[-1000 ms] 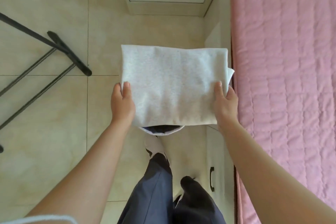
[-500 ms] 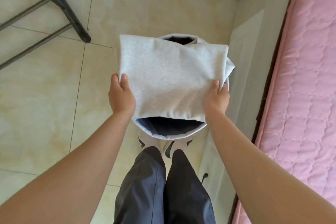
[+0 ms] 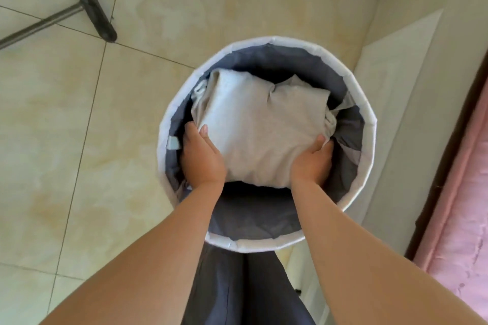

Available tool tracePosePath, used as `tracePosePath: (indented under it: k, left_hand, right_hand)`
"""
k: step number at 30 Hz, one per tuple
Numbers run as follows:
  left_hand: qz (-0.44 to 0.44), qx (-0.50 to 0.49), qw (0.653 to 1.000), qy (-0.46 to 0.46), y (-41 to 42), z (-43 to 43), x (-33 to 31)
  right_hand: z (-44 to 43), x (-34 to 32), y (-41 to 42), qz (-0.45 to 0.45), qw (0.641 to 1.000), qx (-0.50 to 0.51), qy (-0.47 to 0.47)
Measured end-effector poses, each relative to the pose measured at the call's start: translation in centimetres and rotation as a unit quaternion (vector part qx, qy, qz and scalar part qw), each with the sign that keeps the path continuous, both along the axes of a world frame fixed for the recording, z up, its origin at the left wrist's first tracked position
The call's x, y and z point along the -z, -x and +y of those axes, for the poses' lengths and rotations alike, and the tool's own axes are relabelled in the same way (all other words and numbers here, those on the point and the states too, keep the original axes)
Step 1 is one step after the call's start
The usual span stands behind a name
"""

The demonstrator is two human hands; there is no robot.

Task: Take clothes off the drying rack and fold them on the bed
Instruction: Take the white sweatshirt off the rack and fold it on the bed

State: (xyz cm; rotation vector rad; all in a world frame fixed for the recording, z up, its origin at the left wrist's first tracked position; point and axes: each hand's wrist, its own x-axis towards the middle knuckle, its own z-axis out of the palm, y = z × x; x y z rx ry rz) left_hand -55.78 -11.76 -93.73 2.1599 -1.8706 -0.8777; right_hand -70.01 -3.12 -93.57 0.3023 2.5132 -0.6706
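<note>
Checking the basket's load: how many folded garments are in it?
1 visible: a folded grey garment inside the round basket, gripped by the left hand and right hand. Others may lie hidden beneath.

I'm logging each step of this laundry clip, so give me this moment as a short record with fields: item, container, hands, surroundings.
item: folded light grey garment, inside the basket
container: round basket, white rim, dark grey lining, on the tiled floor
left hand: grips the garment's left near corner
right hand: grips the garment's right near corner
surroundings: pink bed at right; dark drying rack leg at upper left
</note>
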Motion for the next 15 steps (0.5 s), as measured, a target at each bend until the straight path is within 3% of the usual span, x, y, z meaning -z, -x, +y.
tracePosePath:
  k: [5,10,11,13,15]
  left_hand:
    - [-0.069,0.020,0.997,-0.017,1.3,0.0,3.1]
    - [-0.043,-0.014,0.991,-0.123,0.3,-0.6,5.3]
    - [-0.051,0.018,0.992,-0.112,0.1,-0.6,5.0]
    - [-0.070,0.132,0.989,0.000,0.3,-0.1,3.9]
    - [-0.092,0.297,0.941,0.132,0.8,0.4,2.8]
  right_hand:
    - [-0.5,3.1,1.3,-0.034,0.998,-0.021,-0.055]
    - [-1.4,4.3,2.2,-0.051,0.991,-0.094,-0.085]
    - [-1.6,3.9,1.8,-0.036,0.989,-0.111,-0.093]
    - [-1.8,2.2,0.6,0.009,0.977,-0.183,-0.108]
    - [-1.9,0.3,-0.8,0.017,0.952,-0.289,-0.100]
